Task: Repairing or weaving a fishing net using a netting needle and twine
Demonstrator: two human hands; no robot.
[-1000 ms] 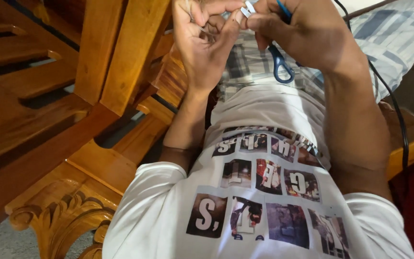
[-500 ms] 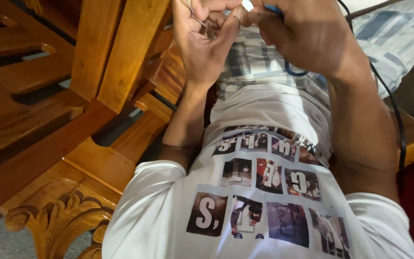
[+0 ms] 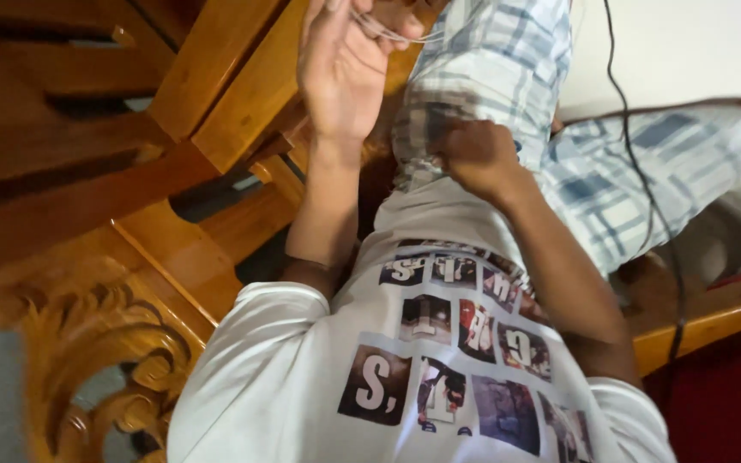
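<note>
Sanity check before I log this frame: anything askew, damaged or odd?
Nothing damaged or spilled. Left hand is raised with thin pale wire looped at its fingers; right hand rests closed on the plaid shorts. A black cable trails loosely across the lap.

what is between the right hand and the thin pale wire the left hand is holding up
Nothing solid. The left hand holds the thin pale wire raised; the right hand rests apart, lower, on the plaid-trousered knee. Only open air separates them.
</note>
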